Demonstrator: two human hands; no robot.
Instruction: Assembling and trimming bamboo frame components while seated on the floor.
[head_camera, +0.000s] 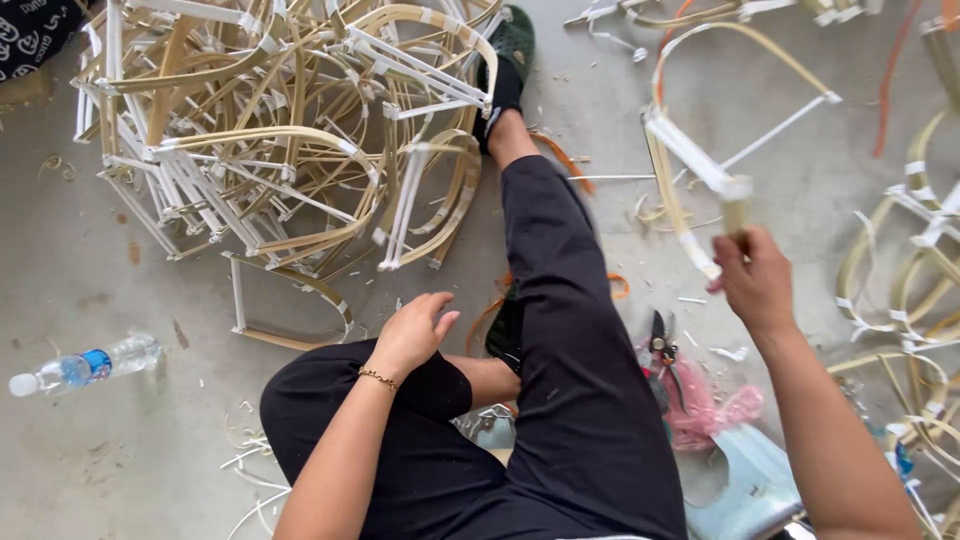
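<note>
Head view: a grey concrete floor (120, 470) littered with shavings, a heap of bent cane frames (280, 130) at upper left. The right hand (755, 278) grips an arched pale cane frame with white struts (700, 150), its long axis running up and away. The left hand (415, 330) rests slack on the knee.

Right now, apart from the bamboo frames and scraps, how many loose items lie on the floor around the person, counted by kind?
Plastic water bottle: 1
Pruning shears: 1
Pink plastic bag: 1
Total: 3

The right hand holds up one bamboo frame; the left hand rests on the knee, empty. The frames in the pile overlap too much to count.
</note>
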